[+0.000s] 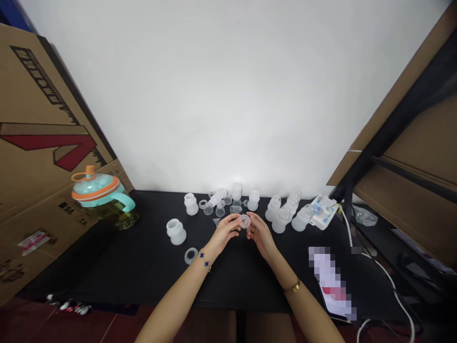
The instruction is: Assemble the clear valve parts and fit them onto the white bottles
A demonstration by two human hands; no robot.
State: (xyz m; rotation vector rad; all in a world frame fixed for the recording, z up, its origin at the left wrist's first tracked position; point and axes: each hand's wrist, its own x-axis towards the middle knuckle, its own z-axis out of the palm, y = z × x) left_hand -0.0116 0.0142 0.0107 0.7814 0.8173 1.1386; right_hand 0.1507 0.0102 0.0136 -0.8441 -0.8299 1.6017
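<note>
Between my two hands, above the middle of the black table, is a small translucent ring-shaped bottle part [244, 221]. My left hand [227, 229] pinches its left side with closed fingers. On its right side, my right hand [259, 232] grips with thumb and fingers. An open-necked white bottle [176, 232] stands to the left, with a loose translucent ring [191, 256] nearer the front. Just beyond my hands lie several clear caps and rings, among them a clear dome cap [220, 208]. Several white bottles with clear tops, including one white bottle [282, 219], are grouped to the right.
A large jug [103, 197] with a turquoise handle stands at the left beside a cardboard box [43, 124]. At the right are a phone [332, 286], a white cable [387, 274] and a white tray-like item [323, 212]. A white wall [228, 105] rises behind the table.
</note>
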